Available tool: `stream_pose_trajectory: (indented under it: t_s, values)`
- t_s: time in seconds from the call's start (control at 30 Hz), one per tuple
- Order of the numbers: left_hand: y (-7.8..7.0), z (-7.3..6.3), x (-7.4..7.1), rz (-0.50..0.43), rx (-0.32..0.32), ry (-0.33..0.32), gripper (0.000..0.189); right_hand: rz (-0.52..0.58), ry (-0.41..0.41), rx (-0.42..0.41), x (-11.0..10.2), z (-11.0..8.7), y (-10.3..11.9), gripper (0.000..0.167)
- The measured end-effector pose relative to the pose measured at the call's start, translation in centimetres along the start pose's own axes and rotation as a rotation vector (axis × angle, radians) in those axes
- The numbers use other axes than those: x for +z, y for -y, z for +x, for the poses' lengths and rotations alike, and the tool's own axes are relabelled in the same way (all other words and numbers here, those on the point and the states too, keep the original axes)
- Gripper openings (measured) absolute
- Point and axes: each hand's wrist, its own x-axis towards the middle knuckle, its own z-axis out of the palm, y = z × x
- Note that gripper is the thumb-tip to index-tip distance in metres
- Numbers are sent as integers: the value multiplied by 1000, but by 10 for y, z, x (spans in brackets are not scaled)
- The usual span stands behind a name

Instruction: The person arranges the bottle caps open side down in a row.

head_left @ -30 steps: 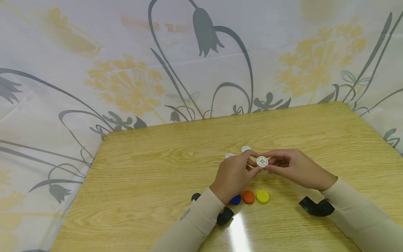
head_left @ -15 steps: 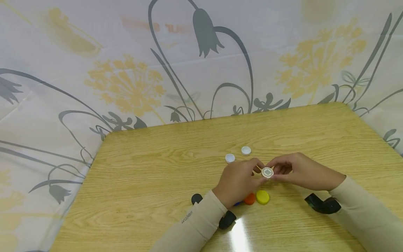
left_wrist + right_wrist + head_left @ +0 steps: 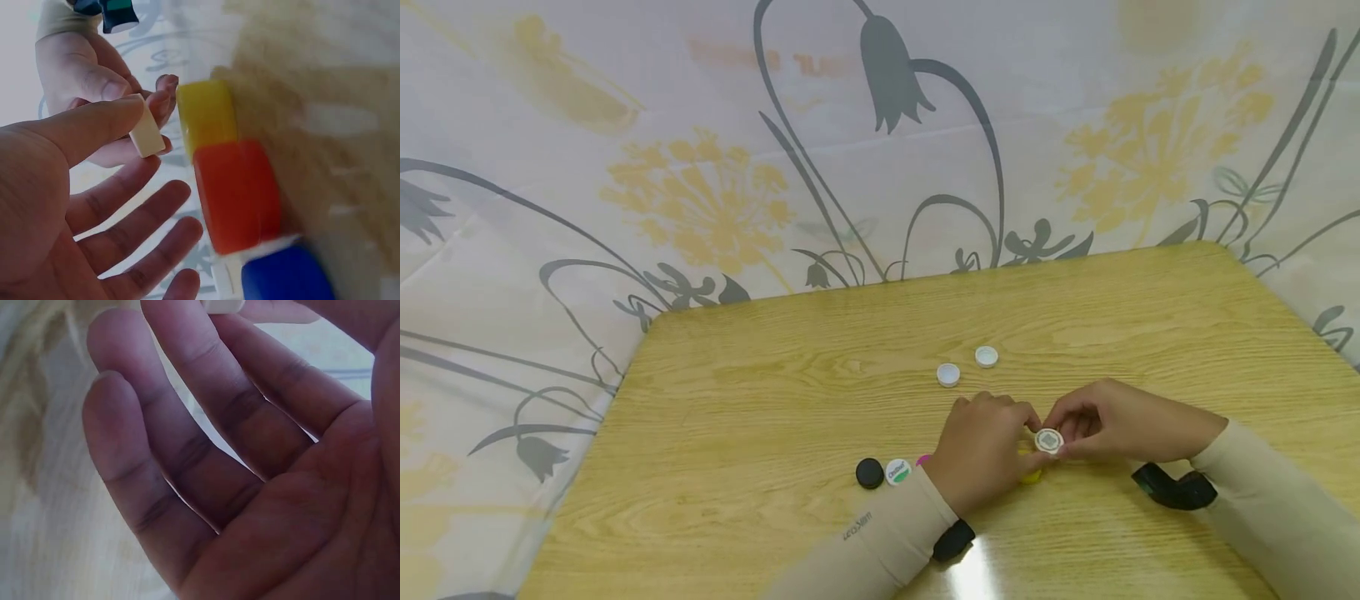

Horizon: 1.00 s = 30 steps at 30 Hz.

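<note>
A small white bottle cap [image 3: 1048, 442] with a grey square print on its top is pinched at opposite edges by both hands. My left hand [image 3: 985, 450] holds its left side between thumb and index finger, the other fingers spread. From the right, my right hand [image 3: 1123, 421] grips it with the thumb and fingertips. Just beneath lies a yellow cap [image 3: 206, 115], partly hidden in the head view. An orange-red cap [image 3: 237, 194] and a blue cap [image 3: 287, 275] follow it in the left wrist view; my left hand covers them from above.
Left along the same row lie a black cap [image 3: 869, 473], a white cap with green print [image 3: 897, 472] and a magenta cap [image 3: 923, 459], mostly covered. Two white caps [image 3: 948, 375] sit farther back on the wooden table [image 3: 775, 375]. A flower-patterned cloth [image 3: 880, 167] stands behind.
Both hands have brought the pinched white cap toward the near side and slightly right, over the yellow cap. The two white caps behind and the row's left end have come into sight.
</note>
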Motion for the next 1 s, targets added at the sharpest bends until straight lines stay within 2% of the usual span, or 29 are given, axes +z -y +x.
stream_pose_trajectory:
  t_s: [0.13, 0.27, 0.63, 0.83, 1.0]
  values:
    - [-5, -3, 4, 55, 16, -3, 29, 8, 18, -16, 3, -5, -4, 13]
    - [-8, -4, 6, 56, 8, 16, 29, 27, 31, -35, 6, -6, -7, 11]
    - [-9, -7, 7, 86, 1, 55, 26, -14, 12, -34, 12, -3, -10, 13]
    - [-10, -6, 9, 109, -5, 50, 24, -55, -4, -3, 13, -3, -10, 17]
    - [-10, -6, 10, 121, -6, 46, 23, -73, -16, -24, 14, -3, -11, 16]
